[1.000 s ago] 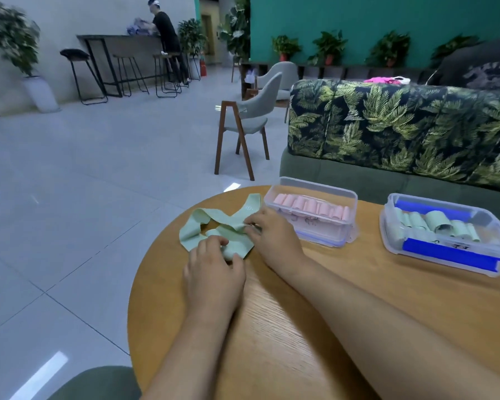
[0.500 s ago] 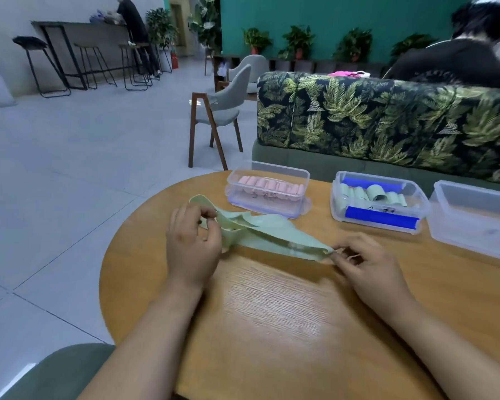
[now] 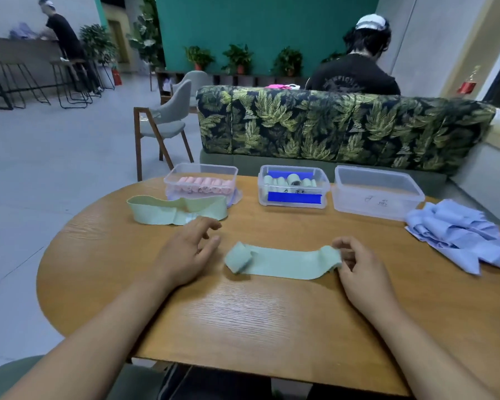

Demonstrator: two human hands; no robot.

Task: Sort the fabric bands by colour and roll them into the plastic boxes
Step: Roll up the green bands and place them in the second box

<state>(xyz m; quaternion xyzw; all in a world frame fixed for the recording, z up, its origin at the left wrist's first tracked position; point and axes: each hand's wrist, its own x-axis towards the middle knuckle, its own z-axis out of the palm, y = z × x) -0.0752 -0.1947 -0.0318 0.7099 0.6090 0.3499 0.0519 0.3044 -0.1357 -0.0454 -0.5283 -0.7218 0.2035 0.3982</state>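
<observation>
A pale green fabric band lies flat across the middle of the wooden table, its left end curled over. My right hand pinches its raised right end. My left hand rests on the table just left of the band, fingers relaxed and holding nothing. A second green band lies looped farther back on the left. Behind stand three clear plastic boxes: one with pink rolls, one with green rolls and blue labels, and an empty one.
A heap of light blue bands lies at the table's right edge. A leaf-patterned sofa stands right behind the table, with a person sitting beyond it. A grey chair is at the back left.
One green band has been pulled away from the other and laid flat at the table's middle. My left hand let go of the fabric. The view has swung to the right.
</observation>
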